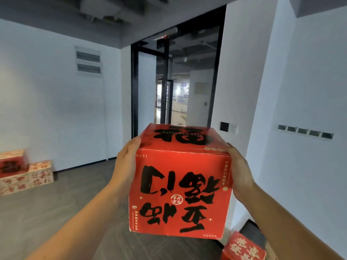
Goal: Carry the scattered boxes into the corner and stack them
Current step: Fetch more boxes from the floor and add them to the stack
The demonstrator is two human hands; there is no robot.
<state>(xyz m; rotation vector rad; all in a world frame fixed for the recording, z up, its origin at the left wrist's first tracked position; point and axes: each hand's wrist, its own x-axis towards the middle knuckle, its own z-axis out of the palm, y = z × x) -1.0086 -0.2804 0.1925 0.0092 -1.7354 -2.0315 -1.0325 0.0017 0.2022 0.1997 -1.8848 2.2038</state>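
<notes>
**Item 1, the load.** Red cardboard cube box with bold black brush lettering (180,184). It is held up in the air at chest height in front of the person, well clear of the grey plank floor (56,212). Its printing reads upside down from where the person stands.

**Item 2, the hold.** The left hand (126,166) lies flat on the box's left face and the right hand (241,171) flat on its right face. The fingers of both are straight and press inward. Nothing curls under the base, so the box hangs by squeeze alone.

**Item 3, the likely destination.** A low stack of red and cream printed cardboard boxes (20,171) sits against the white wall far to the left, well apart from the load.

**Item 4, a stray.** Another red printed carton (244,248) lies on the floor near the person's right side, just beside a dark object I cannot identify.

**Item 5, handling notes (my judgement).**
- This is the carrying step, and the box is not yet placed.
- Even pressure from both palms is needed, or a few fingers slid under the bottom edge, since smooth card can slip.
- The top should stay level during the turn left.
- The box blocks the view of the floor directly ahead, so the stray carton needs care.
- The box should go down square on the stack, with edges aligned, before the palms release.
</notes>
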